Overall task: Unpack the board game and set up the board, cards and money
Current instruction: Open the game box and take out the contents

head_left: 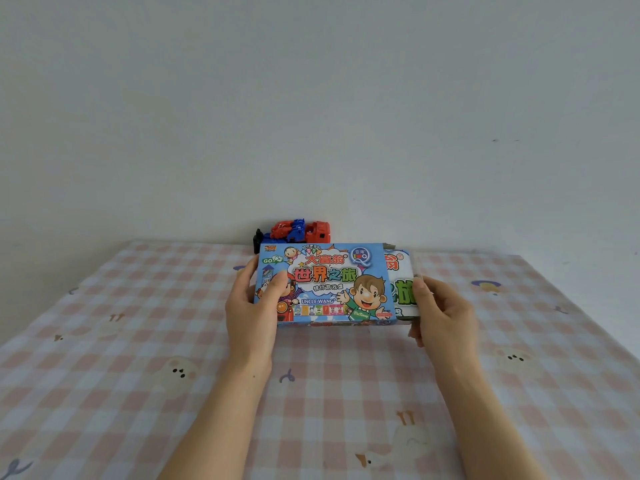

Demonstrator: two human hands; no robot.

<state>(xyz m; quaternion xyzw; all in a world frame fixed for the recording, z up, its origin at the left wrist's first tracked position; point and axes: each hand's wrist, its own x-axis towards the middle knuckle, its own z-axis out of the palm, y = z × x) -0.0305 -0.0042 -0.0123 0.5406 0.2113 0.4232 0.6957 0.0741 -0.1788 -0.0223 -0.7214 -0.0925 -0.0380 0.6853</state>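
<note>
Inside the game box [325, 282], the inner pack [402, 289] is mostly hidden.

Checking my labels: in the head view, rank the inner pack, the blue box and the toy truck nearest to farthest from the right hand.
1. inner pack, held by the right hand
2. blue box, just left of it
3. toy truck, behind the box

Bare checked cloth [138, 341] is left to either side of the game box [325, 285] and in front of it, crossed only by two forearms. Behind the box the way is barred by a toy truck [298, 232] close to the wall [311, 98]. The box's left end is gripped by the left hand [252, 306], and the inner pack [403, 285] jutting rightward by the right hand [445, 313].
</note>
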